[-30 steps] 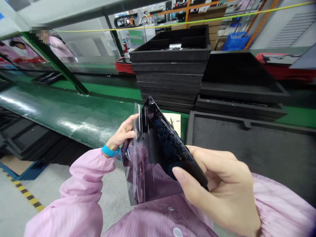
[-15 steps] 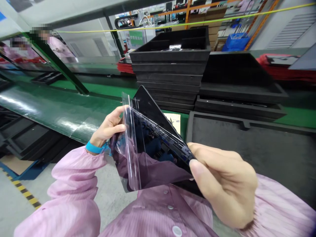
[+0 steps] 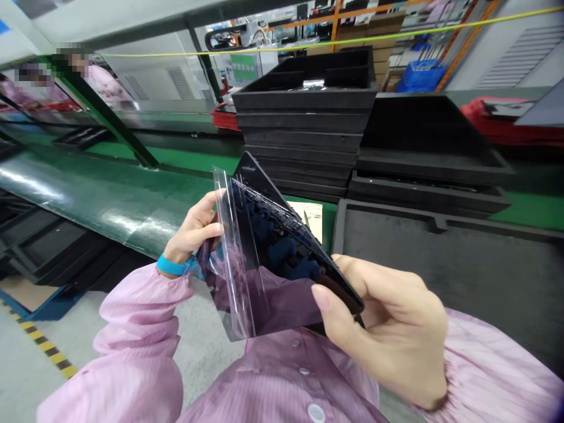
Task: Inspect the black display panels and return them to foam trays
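Observation:
A glossy black screen panel (image 3: 286,258) is held tilted in front of my chest, reflecting the pink sleeve and blue shapes. My left hand (image 3: 191,232), with a blue band at the wrist, is closed on its left edge. There a clear plastic film (image 3: 233,270) stands curled up off the panel's face. My right hand (image 3: 392,329) pinches the right end, thumb on the glossy face and fingers behind. Part of a dark flat piece (image 3: 255,167) shows behind the panel's upper edge; I cannot tell whether it is separate. The fingers behind are hidden.
Black foam trays (image 3: 304,123) are stacked at the back of the green bench (image 3: 132,200). A large black tray (image 3: 453,252) lies at the right. Behind the panel sits a pale yellow card (image 3: 314,220). Co-workers in pink (image 3: 103,82) are at the far left.
My right thumb has moved left, from the panel's edge onto its glossy face. The panel has turned slightly, and its right corner now shows between thumb and fingers. My left hand keeps its grip.

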The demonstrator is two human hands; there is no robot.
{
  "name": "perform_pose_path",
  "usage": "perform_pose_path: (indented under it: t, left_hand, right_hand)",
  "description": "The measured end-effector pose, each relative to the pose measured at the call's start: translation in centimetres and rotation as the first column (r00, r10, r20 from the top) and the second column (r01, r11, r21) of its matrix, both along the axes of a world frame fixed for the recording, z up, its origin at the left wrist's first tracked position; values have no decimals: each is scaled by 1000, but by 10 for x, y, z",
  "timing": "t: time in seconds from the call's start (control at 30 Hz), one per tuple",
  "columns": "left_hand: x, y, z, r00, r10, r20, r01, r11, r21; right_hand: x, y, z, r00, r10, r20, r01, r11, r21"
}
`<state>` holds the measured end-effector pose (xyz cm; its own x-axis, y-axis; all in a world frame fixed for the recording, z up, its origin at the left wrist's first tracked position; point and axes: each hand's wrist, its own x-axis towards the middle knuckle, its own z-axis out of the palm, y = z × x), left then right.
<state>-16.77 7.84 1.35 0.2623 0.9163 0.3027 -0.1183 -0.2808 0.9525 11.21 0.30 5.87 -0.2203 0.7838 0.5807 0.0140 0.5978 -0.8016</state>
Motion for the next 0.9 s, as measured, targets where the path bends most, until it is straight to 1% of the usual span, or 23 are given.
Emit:
perform_pose_path:
  t: [0.1, 0.17, 0.23, 0.3, 0.33, 0.37, 0.4, 0.43, 0.47, 0.5, 0.53, 0.63, 0.7, 0.8, 0.9]
  left_hand:
    - [-1, 1, -1, 1000, 30, 8, -30, 999, 21]
    - [-2, 1, -4, 998, 63, 25, -64, 998, 25]
    - [-4, -2, -9, 992, 116, 48, -117, 993, 13]
    - [-8, -7, -16, 978, 200, 56, -199, 980, -23]
    - [-10, -10, -21, 968, 245, 51, -242, 969, -50]
    - [-13, -15, -25, 956, 290, 41, -287, 955, -77]
    - [-15, -19, -30, 942, 334, 30, -330, 939, -101]
    - [-17, -24, -34, 928, 372, 17, -368, 923, -117]
    - [-18, -30, -38, 914, 406, 5, -402, 907, -127]
    - [-19, -36, -40, 897, 442, -5, -439, 888, -136]
    - [-20, -42, -42, 883, 470, -11, -466, 873, -144]
    - [-21, -60, -41, 861, 509, -17, -505, 849, -156]
    - [-21, -70, -37, 862, 506, -9, -501, 850, -165]
    - [-18, -79, -30, 870, 493, 24, -481, 858, -184]
    - [-14, -81, -25, 861, 507, 45, -492, 851, -184]
  right_hand:
    - [2, 0, 2, 1000, -14, 27, 14, 1000, 11]
    - [7, 8, 6, 993, -13, 116, 10, 1000, 25]
    - [15, 26, 11, 973, -18, 230, 12, 1000, 26]
    - [22, 53, 12, 937, -66, 342, 64, 998, 16]
    - [24, 68, 10, 893, -103, 438, 110, 994, 9]
    - [24, 83, 6, 817, -125, 563, 151, 989, 0]
    - [22, 97, 0, 708, -120, 696, 177, 984, -10]
    - [19, 110, -7, 578, -89, 811, 186, 982, -25]
    - [15, 121, -16, 454, -43, 890, 184, 982, -47]
    - [9, 131, -26, 353, 6, 936, 178, 981, -73]
    - [3, 138, -36, 285, 43, 958, 175, 980, -96]
    - [-16, 152, -63, 134, 107, 985, 212, 968, -134]
    - [-24, 157, -78, 72, 126, 989, 248, 959, -140]
    - [-29, 161, -92, 35, 132, 991, 288, 948, -137]
    - [-27, 165, -102, 3, 155, 988, 289, 946, -149]
